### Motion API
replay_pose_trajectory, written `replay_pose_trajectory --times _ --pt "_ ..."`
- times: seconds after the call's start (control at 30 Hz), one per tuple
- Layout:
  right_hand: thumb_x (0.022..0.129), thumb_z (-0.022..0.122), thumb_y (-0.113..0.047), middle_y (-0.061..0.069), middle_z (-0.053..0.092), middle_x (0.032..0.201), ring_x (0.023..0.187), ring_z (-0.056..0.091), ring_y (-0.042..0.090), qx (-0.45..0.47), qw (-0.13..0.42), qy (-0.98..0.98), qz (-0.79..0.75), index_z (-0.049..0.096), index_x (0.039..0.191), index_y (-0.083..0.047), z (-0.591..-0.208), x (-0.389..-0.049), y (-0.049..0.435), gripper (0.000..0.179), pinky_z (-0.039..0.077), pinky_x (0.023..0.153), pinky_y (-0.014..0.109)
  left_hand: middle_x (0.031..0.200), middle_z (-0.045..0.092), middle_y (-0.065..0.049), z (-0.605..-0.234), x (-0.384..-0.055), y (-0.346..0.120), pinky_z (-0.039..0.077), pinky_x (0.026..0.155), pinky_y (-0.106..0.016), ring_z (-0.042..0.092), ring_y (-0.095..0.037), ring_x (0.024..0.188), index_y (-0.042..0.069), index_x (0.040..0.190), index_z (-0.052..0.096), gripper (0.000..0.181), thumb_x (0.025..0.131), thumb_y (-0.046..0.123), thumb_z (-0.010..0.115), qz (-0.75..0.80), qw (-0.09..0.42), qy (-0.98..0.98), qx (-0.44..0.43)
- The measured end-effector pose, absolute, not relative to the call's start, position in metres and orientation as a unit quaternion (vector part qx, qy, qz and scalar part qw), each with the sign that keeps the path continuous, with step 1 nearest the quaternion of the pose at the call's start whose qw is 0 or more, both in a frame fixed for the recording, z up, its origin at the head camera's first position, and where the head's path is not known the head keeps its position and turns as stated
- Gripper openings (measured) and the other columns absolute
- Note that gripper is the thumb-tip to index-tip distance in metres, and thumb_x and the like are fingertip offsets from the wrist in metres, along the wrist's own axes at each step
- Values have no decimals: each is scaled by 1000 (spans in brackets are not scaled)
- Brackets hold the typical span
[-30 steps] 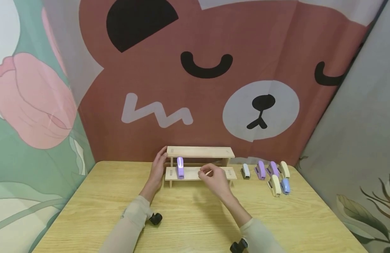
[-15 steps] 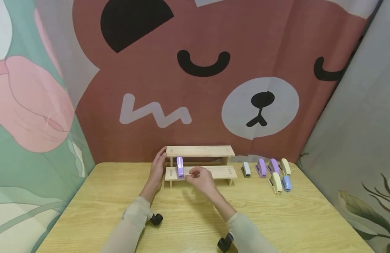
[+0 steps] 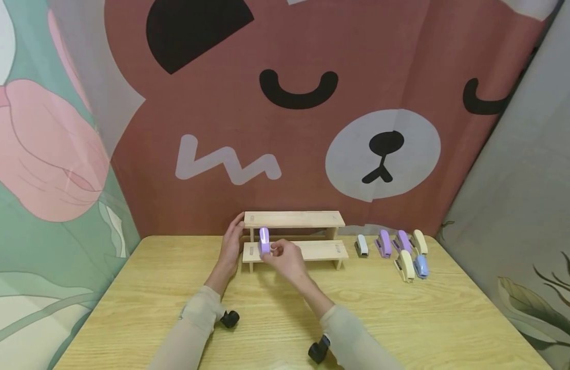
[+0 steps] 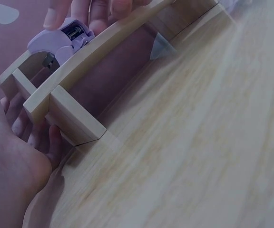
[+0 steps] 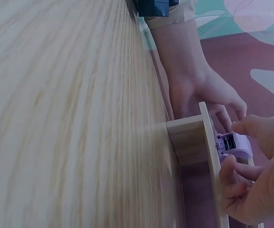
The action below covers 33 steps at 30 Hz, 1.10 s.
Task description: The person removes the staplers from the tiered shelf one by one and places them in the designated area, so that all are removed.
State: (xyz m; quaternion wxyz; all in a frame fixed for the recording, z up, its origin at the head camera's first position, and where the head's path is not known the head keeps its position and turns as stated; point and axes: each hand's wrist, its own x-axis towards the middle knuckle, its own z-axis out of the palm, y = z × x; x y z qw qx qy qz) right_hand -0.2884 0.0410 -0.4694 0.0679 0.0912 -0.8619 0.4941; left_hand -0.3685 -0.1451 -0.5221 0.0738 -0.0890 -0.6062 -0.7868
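Note:
A purple stapler (image 3: pixel 264 238) stands near the left end of the lower shelf of a two-tier wooden rack (image 3: pixel 319 250). My right hand (image 3: pixel 286 261) pinches it, with the thumb on one side and the curled fingers on the other, as the right wrist view shows; the hand hides the stapler's lower front. In the left wrist view the stapler (image 4: pixel 61 42) has its open metal end toward the camera. My left hand (image 3: pixel 230 246) touches the rack's left side, its thumb at the upper shelf and its fingers extended along the side.
On the table (image 3: pixel 266 318), right of the rack, stand several more staplers: a white one (image 3: pixel 362 245), two purple ones (image 3: pixel 384 243), two cream ones (image 3: pixel 405 265) and a blue one (image 3: pixel 421 266). A cloth with a printed bear (image 3: pixel 220 205) hangs behind the table.
My right hand has moved left along the lower shelf to the purple stapler and taken it between thumb and fingers. My left hand stays at the rack's left side.

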Motion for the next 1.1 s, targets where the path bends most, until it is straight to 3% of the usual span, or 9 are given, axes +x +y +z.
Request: replay_pose_trajectory --times 0.17,0.57,1.1 --pt "82 84 -26 3 64 77 61 55 12 86 85 -869 479 69 117 7 -471 -290 35 50 44 51 26 147 48 -3 -522 -368 -145 35 107 -61 41 -36 136 30 153 47 54 104 51 54 -792 68 -601 -85" --pt "81 82 -23 -4 62 71 56 54 11 79 107 -880 456 74 107 -2 -475 -292 28 34 43 49 27 146 50 1 -522 -369 -143 33 108 -60 44 -33 132 30 153 48 53 104 50 54 -791 76 -602 -81" --pt "80 81 -23 -5 62 73 62 56 11 92 152 -878 444 75 102 -6 -480 -292 28 28 48 54 29 146 49 -5 -521 -370 -144 31 110 -59 43 -35 133 28 152 49 48 107 43 52 -801 75 -586 -94"
